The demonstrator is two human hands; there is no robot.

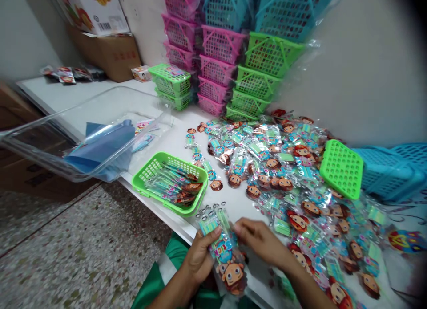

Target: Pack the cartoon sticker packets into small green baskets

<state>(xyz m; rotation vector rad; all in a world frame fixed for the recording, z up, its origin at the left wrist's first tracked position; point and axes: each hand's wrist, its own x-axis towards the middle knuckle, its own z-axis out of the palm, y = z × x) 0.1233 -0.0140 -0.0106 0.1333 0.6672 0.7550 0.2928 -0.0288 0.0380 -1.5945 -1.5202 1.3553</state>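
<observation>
At the table's front edge, my left hand (200, 255) is closed round several small plastic packets (222, 246) printed with a cartoon face, the thumb pressed on top. My right hand (255, 237) has its fingers closed at the right side of the same packets, near their upper end. Just beyond my hands stands a green basket (138, 184) with more packets (176, 184) lined up inside. A large loose pile of similar packets (267, 157) covers the table to the right.
Stacked pink baskets (222, 44), green baskets (273, 55) and blue baskets (287, 10) stand at the wall. A clear plastic bin (76, 175) overhangs the table's left edge. A green lid (342, 168) and blue baskets (387, 173) lie right. Cardboard box (113, 55) at back left.
</observation>
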